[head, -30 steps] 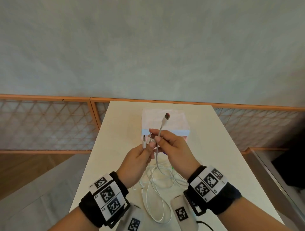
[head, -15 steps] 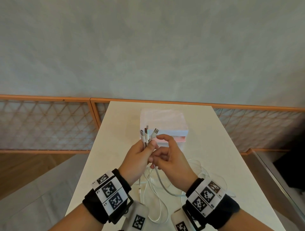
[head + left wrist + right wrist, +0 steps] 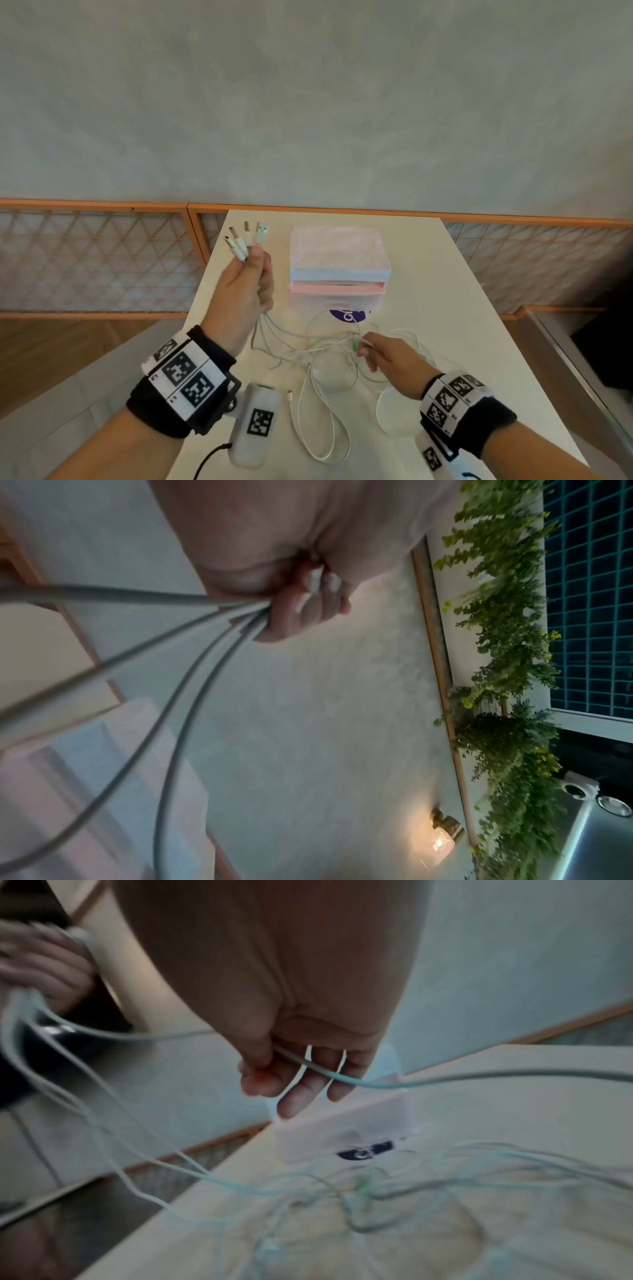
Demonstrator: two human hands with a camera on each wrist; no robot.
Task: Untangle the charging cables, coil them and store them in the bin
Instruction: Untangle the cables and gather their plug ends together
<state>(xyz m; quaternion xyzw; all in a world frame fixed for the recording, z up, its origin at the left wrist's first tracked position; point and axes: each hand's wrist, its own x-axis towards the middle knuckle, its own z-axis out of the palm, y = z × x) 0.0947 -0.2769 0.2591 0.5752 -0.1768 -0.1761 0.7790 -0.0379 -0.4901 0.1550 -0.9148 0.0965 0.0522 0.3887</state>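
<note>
A: What is known of the charging cables point(image 3: 318, 346)?

B: Thin, white, limp cords are seen, judged light and slack; no shape would be held unless they are wound. They lie as a tangle of loops on the worktop point(image 3: 445, 281), just in front of the bin point(image 3: 339, 263), with a green bit point(image 3: 355, 345) at the knot.

A: Where should hold be taken?

B: At the plugs point(image 3: 247, 240), most likely. Those are the only stiff parts, and four of them are already gathered, standing up out of the left hand point(image 3: 245, 291), which is fisted round the cords left of the bin and raised off the worktop. A smooth sheath may slip if pulled hard.

A: And the right hand point(image 3: 387, 359)?

B: A single strand is pinched between thumb and fingers, in front of the bin, at the knot; the other fingers are loosely spread in the right wrist view.

A: The risk?

B: The knot could be tightened if the bundle is tugged rather than eased.
</note>
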